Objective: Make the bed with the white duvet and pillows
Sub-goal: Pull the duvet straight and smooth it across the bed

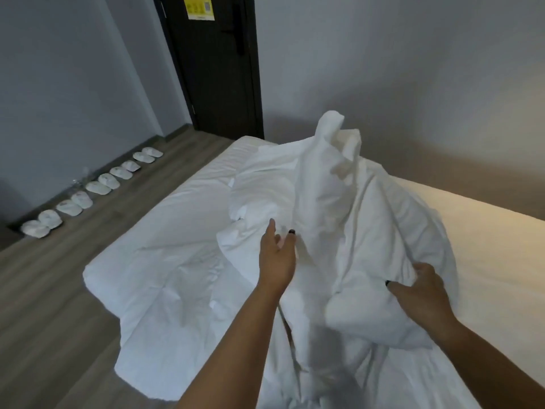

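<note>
— Grey walls, dark door (215,63), wood-look floor (59,290), slippers (91,187) lined along the skirting.
— And the white duvet (324,202)?
— Bunched up mid-bed (486,261), peak beyond both hands. Left hand (277,255) reaching in, fingers loose, just touching a fold. Right hand (424,287) gripping the near bulge.

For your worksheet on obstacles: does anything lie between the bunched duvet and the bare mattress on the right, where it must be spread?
Nothing visible does. The duvet is heaped mid-bed, and the mattress beside it shows only its sheet. The left hand reaches into the folds; the right hand grips them.
</note>
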The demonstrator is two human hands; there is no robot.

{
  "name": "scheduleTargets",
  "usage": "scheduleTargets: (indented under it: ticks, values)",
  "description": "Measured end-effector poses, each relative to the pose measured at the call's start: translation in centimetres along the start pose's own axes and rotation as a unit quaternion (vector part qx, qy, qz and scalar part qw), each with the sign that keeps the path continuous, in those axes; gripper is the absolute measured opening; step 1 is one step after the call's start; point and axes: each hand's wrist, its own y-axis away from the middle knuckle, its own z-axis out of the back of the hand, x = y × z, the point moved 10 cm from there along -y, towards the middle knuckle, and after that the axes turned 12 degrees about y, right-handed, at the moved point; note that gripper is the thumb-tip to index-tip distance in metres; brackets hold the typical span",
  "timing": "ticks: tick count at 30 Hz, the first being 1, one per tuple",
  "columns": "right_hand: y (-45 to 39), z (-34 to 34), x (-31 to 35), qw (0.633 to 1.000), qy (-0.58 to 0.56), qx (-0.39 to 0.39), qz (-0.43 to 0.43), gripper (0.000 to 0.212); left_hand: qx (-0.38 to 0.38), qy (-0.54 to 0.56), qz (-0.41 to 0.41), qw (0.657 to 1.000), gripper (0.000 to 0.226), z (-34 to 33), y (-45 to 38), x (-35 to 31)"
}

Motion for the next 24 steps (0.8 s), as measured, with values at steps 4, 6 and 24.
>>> scheduleTargets:
  ticks: [4, 6, 24]
  values:
    - [3.5, -2.4, 7.0, 0.985, 0.104, -0.077, 0.111, 0.081, -0.105, -0.021, 0.046, 0.993, 0.064, 10.8, 1.1, 4.8]
    - [6.0, -4.5, 11.4, 0.963, 0.153, -0.106, 0.197, 0.082, -0.126, -0.057, 0.107, 0.985, 0.073, 15.6, 1.5, 8.0]
    - [-0.2, -21.7, 29.1, 0.796, 0.493, -0.092, 0.339, 0.098, -0.018, -0.032, 0.183, 0.982, 0.053, 25.5, -11.2, 6.9]
